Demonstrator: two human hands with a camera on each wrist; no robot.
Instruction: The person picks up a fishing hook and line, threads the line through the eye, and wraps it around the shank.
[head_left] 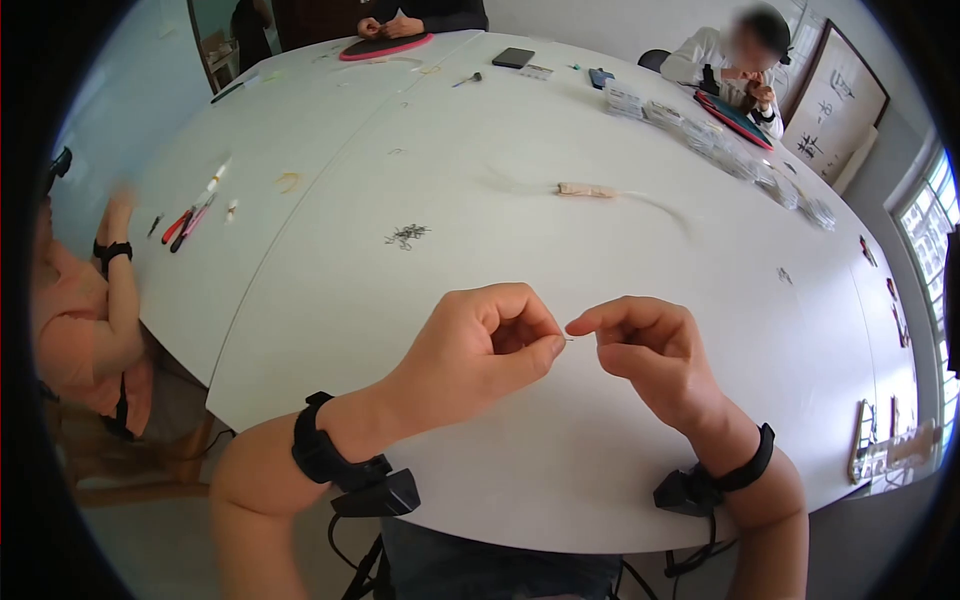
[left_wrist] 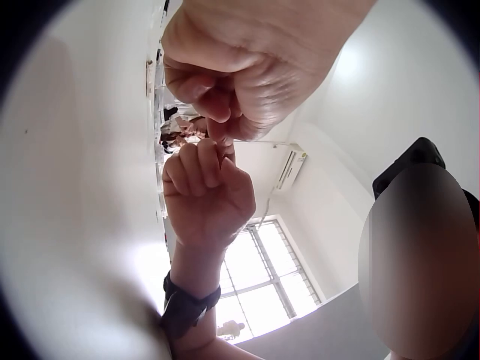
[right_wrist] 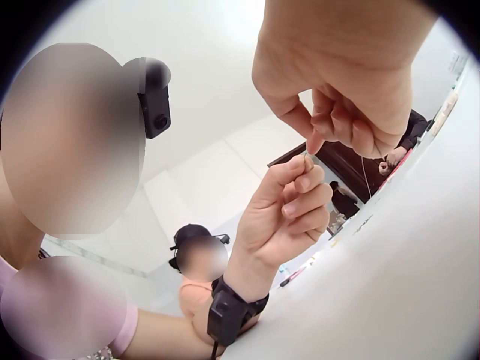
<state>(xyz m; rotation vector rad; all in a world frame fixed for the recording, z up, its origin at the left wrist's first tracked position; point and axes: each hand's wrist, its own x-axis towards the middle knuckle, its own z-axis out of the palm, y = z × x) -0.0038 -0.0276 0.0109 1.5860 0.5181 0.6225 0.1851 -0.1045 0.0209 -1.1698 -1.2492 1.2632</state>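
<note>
In the head view my left hand point(head_left: 480, 345) pinches a tiny thin piece point(head_left: 569, 339) between thumb and index finger, its end sticking out to the right. My right hand point(head_left: 655, 350) is just right of it, index finger stretched toward that end, thumb apart, the other fingers curled. The right wrist view has the right index fingertip at the left fingertips; whether they touch is unclear. A fine pale strand point(right_wrist: 366, 176) hangs below the curled fingers of my right hand point(right_wrist: 341, 90). The left wrist view shows both hands close together, the piece hidden.
A pile of small dark metal pieces point(head_left: 408, 236) lies beyond my left hand. Farther off are a wrapped bundle of clear strands point(head_left: 585, 190), pliers point(head_left: 178, 225) at the left and clear packets point(head_left: 700, 140) at the right. Other people sit around the white table point(head_left: 470, 270).
</note>
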